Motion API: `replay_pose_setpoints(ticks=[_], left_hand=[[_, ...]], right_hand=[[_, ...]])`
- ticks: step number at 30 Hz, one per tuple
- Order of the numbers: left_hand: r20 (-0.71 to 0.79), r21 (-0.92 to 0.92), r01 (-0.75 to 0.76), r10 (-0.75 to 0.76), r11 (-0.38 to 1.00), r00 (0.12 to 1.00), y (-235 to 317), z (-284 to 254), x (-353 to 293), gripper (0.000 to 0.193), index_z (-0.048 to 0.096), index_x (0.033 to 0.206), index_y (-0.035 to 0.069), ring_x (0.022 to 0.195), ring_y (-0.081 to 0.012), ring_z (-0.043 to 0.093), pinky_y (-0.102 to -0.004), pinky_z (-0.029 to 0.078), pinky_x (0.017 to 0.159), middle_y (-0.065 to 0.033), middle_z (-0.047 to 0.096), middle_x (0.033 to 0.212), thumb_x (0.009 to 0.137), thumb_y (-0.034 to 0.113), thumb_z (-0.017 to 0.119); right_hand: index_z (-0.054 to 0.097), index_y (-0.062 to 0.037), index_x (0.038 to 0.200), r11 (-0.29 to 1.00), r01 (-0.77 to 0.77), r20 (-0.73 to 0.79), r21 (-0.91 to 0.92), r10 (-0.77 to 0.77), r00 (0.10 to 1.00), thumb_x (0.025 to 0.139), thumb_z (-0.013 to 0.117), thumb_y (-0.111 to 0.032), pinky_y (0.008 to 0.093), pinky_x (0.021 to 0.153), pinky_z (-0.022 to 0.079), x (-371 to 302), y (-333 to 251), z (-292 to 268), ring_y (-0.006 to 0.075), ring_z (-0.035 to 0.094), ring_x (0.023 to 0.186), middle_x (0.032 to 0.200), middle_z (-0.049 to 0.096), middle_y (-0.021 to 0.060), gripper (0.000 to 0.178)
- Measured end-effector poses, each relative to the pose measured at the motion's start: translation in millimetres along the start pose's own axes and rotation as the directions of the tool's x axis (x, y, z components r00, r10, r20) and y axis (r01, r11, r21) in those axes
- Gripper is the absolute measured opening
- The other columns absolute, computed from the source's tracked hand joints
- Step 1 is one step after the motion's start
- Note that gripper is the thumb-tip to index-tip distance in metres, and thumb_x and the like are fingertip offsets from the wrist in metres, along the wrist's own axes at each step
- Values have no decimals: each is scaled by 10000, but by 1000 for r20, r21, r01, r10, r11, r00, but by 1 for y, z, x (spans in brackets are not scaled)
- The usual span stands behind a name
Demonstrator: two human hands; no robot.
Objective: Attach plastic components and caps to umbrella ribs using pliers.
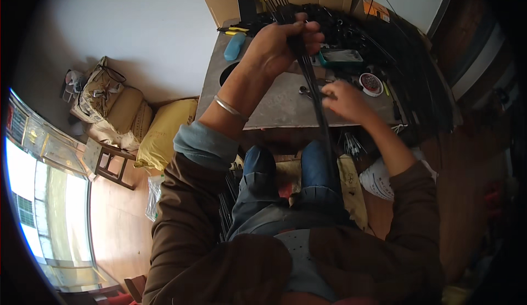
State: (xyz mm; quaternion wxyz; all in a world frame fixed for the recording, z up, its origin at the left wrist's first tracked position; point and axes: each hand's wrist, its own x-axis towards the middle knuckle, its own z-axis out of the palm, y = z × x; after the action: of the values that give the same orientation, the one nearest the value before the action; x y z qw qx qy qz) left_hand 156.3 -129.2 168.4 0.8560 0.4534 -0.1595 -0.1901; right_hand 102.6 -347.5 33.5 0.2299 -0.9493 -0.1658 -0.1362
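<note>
My left hand (280, 44) is raised over the table, its fingers closed around a bundle of long, thin black rods (308, 71). Above the hand the rods fan apart; below, they run down past the table's front edge toward my knees. Lower and to the right, my right hand (347, 102) is beside the bundle with its fingers curled together. What they pinch, if anything, is too small and blurred to tell. A small dark round-ended piece (303, 90) shows on the table just left of the bundle, near those fingertips.
The grey table (263, 110) carries a heap of black parts (340, 28), a green tray (341, 58), a round white tub (371, 84) and a blue case (235, 47). Cardboard (222, 0) stands behind. Long black strands (422, 80) hang at the right; yellow sacks (167, 129) lie left.
</note>
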Motion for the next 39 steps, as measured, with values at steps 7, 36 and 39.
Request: replay_pose_setpoints(ticks=[7, 36, 39], left_hand=[[233, 82, 188, -202, 979, 951, 1, -18, -11, 283, 516, 1217, 15, 1001, -294, 630, -449, 509, 877, -140, 632, 1096, 987, 154, 425], [203, 93, 517, -524, 851, 827, -125, -108, -38, 224, 562, 1123, -41, 846, -220, 663, -312, 544, 790, -129, 663, 940, 936, 70, 506], [157, 126, 511, -526, 850, 836, -128, -106, -36, 306, 511, 1200, -27, 879, -204, 651, -296, 540, 768, -130, 639, 1026, 931, 116, 543]], right_hand=[[584, -104, 1134, 930, -115, -50, -350, 104, 993, 744, 727, -212, 433, 877, 394, -34, 11, 19, 289, 517, 1039, 1063, 565, 90, 429], [324, -19, 1413, 141, -209, 245, 968, -326, 913, 915, 572, -194, 412, 1026, 410, 132, 4, -28, 297, 461, 1269, 1377, 457, 171, 583], [495, -7, 1262, 38, -177, 182, 983, -203, 962, 974, 477, -195, 405, 922, 502, 132, -25, -15, 303, 597, 1083, 1158, 599, 158, 345]])
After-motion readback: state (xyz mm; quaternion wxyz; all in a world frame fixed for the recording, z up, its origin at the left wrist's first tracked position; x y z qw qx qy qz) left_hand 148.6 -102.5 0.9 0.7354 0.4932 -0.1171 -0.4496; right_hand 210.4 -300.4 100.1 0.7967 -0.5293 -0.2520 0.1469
